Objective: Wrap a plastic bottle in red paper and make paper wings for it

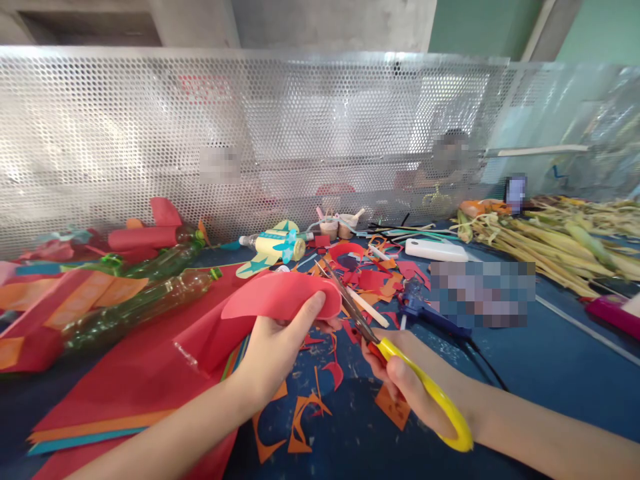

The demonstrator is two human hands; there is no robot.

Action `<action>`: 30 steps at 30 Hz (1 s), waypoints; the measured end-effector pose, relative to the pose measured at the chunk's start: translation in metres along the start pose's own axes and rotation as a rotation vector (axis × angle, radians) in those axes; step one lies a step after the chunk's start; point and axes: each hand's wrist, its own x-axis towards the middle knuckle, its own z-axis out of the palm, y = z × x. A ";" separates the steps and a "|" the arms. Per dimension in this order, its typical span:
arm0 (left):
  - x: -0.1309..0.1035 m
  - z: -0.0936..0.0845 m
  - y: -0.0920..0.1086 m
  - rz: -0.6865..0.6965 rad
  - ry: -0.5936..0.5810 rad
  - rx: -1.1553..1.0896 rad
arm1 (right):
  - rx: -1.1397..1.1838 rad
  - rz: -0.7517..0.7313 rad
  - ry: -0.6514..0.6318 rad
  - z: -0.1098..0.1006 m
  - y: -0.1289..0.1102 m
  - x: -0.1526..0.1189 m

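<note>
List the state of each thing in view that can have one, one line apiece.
Red paper, bent, held in the left hand
Scissors, blades slightly parted, held in the right hand
Front green bottle, capped, lying on its side
Glue gun, lying down
Sheet stack, flat
Orange scraps, cut, scattered
Phone, upright, screen blurred
Husks, heaped

Orange paper scraps (393, 407), glue gun (435, 316) and sheet stack (115, 390) on blue tabletop (565, 363).

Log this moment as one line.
left hand: holds red paper | right hand: holds yellow-handled scissors | nearby: blue glue gun, orange scraps
</note>
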 end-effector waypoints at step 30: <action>0.002 -0.004 -0.004 0.064 -0.006 -0.024 | 0.026 0.021 0.021 -0.001 -0.007 -0.001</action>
